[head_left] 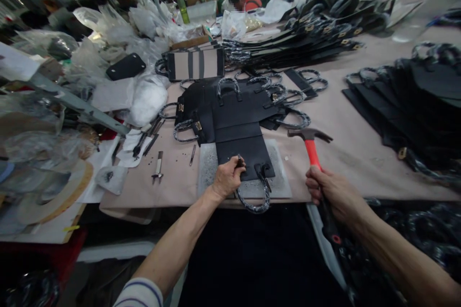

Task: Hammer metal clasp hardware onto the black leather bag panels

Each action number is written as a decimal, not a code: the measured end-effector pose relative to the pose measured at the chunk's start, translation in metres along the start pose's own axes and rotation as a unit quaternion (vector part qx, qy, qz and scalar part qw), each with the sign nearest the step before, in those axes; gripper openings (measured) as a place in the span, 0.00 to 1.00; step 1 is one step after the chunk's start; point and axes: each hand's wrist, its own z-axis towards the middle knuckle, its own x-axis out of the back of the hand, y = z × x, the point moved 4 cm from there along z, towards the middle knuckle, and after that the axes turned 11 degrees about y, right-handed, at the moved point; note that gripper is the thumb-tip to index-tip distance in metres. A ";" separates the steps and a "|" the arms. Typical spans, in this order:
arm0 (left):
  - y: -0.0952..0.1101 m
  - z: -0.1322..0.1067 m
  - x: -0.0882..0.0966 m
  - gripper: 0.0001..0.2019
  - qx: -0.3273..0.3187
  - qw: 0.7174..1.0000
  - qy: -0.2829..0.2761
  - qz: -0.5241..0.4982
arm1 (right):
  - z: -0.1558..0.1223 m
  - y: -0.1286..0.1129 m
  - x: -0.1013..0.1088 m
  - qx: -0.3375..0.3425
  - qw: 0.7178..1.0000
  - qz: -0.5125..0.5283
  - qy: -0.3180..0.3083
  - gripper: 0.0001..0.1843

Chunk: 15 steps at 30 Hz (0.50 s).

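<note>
My left hand (229,176) is closed round a small dark punch (240,158), whose tip is hidden by the fingers. It rests over the near part of a black bag panel (239,141) with a plastic-wrapped handle (254,207) that hangs over the table's front edge. Beneath the panel lies a pale, speckled board (209,170). To the right, my right hand (329,189) grips a claw hammer (311,151) by its red and black handle. The hammer's head is raised, apart from the panel and the punch.
Left of the board lie a thin metal rod (193,155) and a pronged tool (157,168). More black bag panels (196,100) are heaped behind, with stacks (406,100) at right. Plastic bags (147,100) crowd the left side. A person (248,0) sits at the far end.
</note>
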 end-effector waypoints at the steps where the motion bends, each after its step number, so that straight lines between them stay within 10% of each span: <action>1: -0.001 0.000 -0.001 0.09 0.001 1.000 -0.002 0.004 | -0.011 -0.015 -0.004 0.072 0.996 -0.043 0.006 0.17; 6: -0.002 -0.001 -0.003 0.10 -0.007 0.999 -0.013 0.032 | -0.058 -0.075 -0.016 0.462 0.827 -0.316 0.043 0.21; 10: -0.001 -0.001 -0.002 0.10 -0.008 0.999 -0.011 0.029 | -0.069 -0.083 -0.027 0.568 0.702 -0.429 -0.013 0.16; 15: -0.001 -0.002 -0.002 0.11 -0.017 1.000 -0.010 0.023 | -0.096 -0.115 -0.023 0.624 0.690 -0.356 0.093 0.17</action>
